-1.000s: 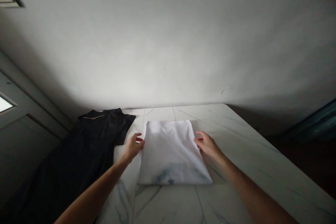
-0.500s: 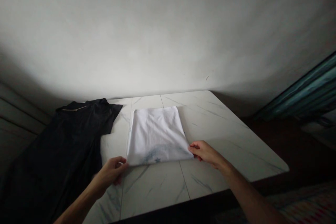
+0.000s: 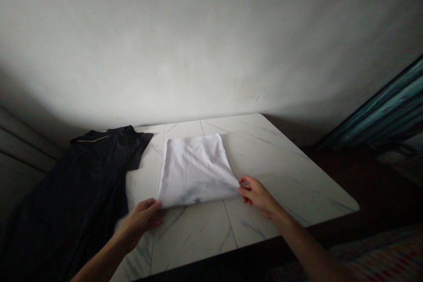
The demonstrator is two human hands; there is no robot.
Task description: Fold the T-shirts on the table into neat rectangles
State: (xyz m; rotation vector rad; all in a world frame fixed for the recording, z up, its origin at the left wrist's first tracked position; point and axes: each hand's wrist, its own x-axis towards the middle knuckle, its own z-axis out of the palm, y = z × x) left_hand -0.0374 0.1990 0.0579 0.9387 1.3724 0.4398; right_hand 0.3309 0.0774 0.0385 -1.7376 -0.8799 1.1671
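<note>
A folded white cloth with a faint grey-blue print near its front edge lies on the marble-patterned table. At its near left corner, my left hand pinches the fabric between thumb and fingers. My right hand grips the near right corner, with the thumb on one side and the fingers curled behind. The front edge is drawn between both hands, and the far part rests flat on the tabletop.
A black garment with a zip at its neck spreads over the table's left side. A pale wall rises behind the table. Teal fabric hangs at the right, and patterned cloth shows at the lower right.
The cloth's near right corner has shifted slightly left with my right hand. More of the grey-blue print shows along the front edge. The view has moved slightly.
</note>
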